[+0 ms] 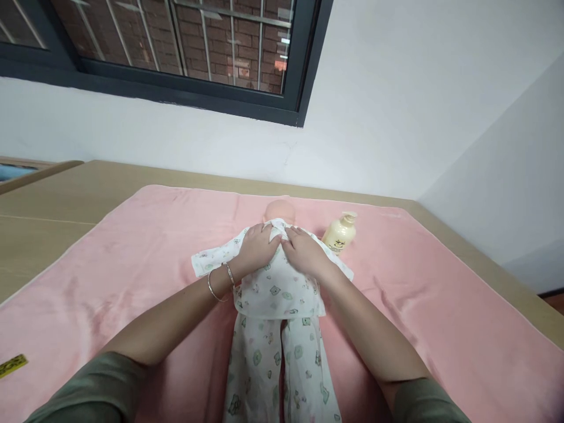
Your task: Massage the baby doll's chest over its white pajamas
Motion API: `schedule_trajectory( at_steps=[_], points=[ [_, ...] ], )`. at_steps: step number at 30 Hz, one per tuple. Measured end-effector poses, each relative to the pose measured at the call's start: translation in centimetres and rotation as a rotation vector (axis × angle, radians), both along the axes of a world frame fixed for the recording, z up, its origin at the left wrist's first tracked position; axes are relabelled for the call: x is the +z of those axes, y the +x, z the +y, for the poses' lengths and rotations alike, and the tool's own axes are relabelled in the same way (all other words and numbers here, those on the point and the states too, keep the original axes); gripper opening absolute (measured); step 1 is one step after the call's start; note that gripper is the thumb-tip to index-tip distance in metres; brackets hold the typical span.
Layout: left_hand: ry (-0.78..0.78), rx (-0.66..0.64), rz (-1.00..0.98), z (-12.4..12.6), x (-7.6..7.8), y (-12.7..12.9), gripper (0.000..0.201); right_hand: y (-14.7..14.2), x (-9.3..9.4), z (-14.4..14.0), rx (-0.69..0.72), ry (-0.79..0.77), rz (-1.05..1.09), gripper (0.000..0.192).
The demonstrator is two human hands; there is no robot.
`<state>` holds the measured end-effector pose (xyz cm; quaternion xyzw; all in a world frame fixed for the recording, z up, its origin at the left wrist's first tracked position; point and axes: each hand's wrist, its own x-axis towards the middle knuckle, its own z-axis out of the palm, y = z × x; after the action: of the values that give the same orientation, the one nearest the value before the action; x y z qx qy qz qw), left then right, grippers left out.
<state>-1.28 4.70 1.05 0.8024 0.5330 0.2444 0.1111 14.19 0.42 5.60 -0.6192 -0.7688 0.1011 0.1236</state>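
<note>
A baby doll (279, 210) lies on its back on a pink blanket (132, 252), dressed in a white printed shirt (275, 288) and matching trousers (273, 364). My left hand (258, 247) rests on the left side of the doll's chest, fingers curled into the shirt's collar edge. Opposite it, my right hand (304, 249) presses on the right side, fingers at the same collar. Both hands meet just below the doll's head. Two thin bangles (220, 282) circle my left wrist.
A cream pump bottle (339, 232) lies on the blanket just right of the doll's head. The blanket covers a wooden table (44, 217) against a white wall, under a dark-framed window. A small yellow tag (12, 365) lies at the blanket's left edge.
</note>
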Motion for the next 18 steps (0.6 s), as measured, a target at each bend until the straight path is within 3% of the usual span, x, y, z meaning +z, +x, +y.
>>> schedule_trajectory(
  at_steps=[7, 14, 18],
  points=[
    [0.188, -0.097, 0.062, -2.7, 0.5, 0.2, 0.044, 2.4, -1.0, 2.6, -0.047, 0.030, 0.168, 0.048],
    [0.044, -0.090, 0.037, 0.3, 0.4, -0.5, 0.046, -0.9, -0.6, -0.2, -0.028, 0.087, -0.050, 0.048],
    [0.033, -0.079, 0.048, 1.0, 0.3, -0.7, 0.047, -1.5, -0.7, -0.6, -0.021, 0.073, -0.017, 0.050]
  ],
)
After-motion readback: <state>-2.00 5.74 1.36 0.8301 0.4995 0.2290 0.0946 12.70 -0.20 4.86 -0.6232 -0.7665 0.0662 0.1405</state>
